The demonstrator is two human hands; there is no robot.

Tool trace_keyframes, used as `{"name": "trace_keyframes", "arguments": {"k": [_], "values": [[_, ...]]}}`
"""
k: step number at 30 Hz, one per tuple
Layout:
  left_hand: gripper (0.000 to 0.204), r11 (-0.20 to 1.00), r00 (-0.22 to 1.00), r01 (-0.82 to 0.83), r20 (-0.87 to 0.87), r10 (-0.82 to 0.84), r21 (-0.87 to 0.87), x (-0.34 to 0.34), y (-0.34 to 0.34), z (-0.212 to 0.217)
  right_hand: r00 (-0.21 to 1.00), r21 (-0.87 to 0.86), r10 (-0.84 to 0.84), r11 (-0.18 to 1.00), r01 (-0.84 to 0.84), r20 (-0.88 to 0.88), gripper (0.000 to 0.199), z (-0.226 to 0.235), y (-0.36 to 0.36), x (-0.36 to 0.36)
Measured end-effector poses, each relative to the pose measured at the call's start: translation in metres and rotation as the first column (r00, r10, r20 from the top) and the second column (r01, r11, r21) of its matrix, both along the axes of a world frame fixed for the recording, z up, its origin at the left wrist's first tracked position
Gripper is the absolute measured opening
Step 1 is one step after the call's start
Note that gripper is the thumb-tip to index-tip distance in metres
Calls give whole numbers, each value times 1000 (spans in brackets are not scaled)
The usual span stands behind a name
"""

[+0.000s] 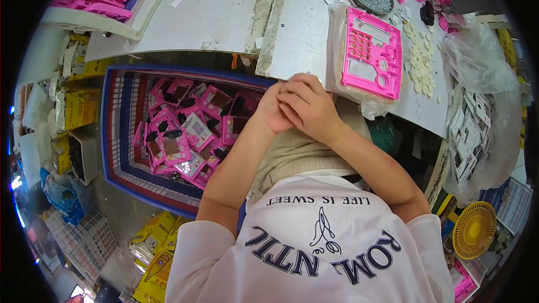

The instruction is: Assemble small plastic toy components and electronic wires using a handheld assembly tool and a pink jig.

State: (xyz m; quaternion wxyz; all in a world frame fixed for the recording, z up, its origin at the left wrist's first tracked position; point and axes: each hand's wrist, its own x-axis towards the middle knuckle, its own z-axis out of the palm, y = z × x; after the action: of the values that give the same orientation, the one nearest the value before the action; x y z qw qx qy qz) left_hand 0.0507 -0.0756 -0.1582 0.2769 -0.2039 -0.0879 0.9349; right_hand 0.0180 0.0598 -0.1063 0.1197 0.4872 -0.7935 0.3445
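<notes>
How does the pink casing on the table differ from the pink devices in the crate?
The casing lies flat atop a plastic-wrapped stack; the devices lie jumbled in the crate. The casing shows open cut-outs; several devices show brown or pale panels. Both are largely pink.

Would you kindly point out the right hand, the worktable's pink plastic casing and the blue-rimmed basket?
Right hand (312,106), head view: its back.
Pink plastic casing (375,55), head view: middle frame.
Blue-rimmed basket (105,126), head view: left rim.

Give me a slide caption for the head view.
Left hand and right hand overlap near the worktable, crate of pink devices to the left, pink casing to the right.
</notes>
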Motion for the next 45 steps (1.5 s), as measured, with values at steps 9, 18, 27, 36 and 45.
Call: {"name": "trace_keyframes", "arguments": {"k": [9, 18, 27, 36, 45], "values": [[33, 883, 998, -23, 42, 48, -469, 54, -17, 10, 964, 28, 256, 966, -258, 66, 17, -22, -28, 24], [32, 525, 720, -462, 43, 693, -714, 82, -115, -59, 866, 148, 499, 854, -499, 46, 62, -38, -159, 24], [32, 406, 587, -495, 49, 808, -768, 41, -172, -102, 919, 272, 391, 891, -364, -49, 75, -9, -224, -2], [31, 406, 626, -400, 80, 776, -822, 1, -185, -124, 870, 118, 335, 910, -399, 362, 88, -7, -229, -34], [31, 406, 663, -267, 139, 736, -874, 37, -169, -120, 892, 380, 288, 826, -416, 348, 93, -20, -222, -12]]}}
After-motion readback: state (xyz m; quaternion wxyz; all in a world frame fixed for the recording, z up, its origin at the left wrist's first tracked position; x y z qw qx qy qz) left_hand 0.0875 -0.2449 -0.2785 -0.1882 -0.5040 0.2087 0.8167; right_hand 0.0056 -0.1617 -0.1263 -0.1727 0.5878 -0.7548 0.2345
